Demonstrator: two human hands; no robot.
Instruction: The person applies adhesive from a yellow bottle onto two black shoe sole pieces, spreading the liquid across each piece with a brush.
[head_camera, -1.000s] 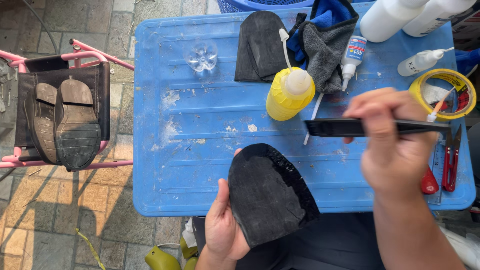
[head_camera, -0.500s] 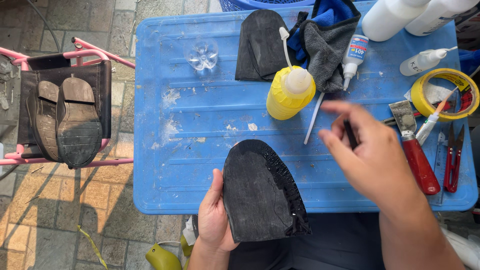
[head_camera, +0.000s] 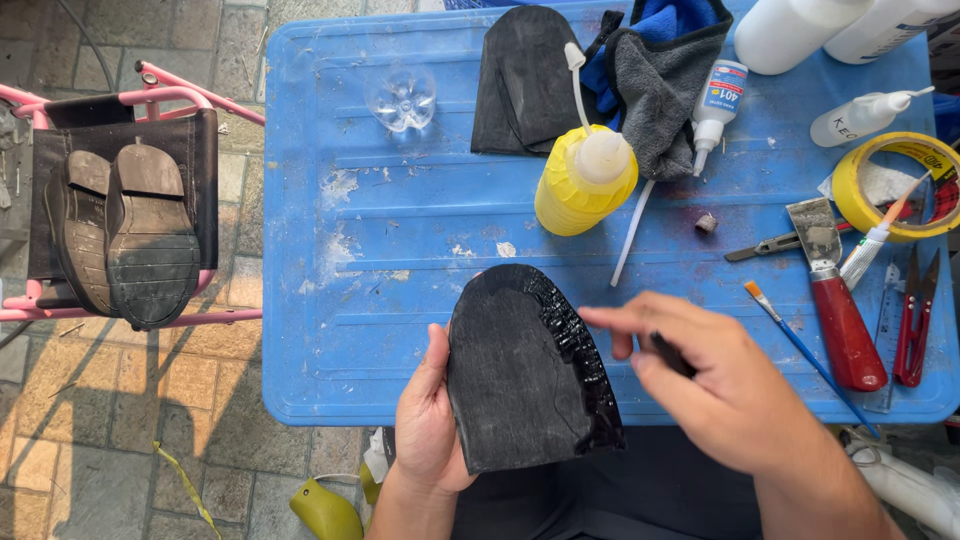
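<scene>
Nearest the camera, the left hand (head_camera: 428, 420) grips the black rubber sole piece (head_camera: 525, 370) by its left edge, thumb on top, holding it just above the near rim of the blue worktop (head_camera: 400, 300). The sole's long axis runs from about 6 o'clock to 12 o'clock, rounded end pointing away, with its glossy, ridged margin along the 3 o'clock side. The right hand (head_camera: 720, 390) hovers at 3 o'clock of the sole, fingers loosely curled with something small and dark pinched under them; it is the hand nearer that wet edge, though whether its fingertips touch the sole cannot be told. Farther off, at 12 o'clock, stands a yellow squeeze bottle (head_camera: 585, 180); at 2 o'clock lies a red-handled scraper (head_camera: 838, 310).
</scene>
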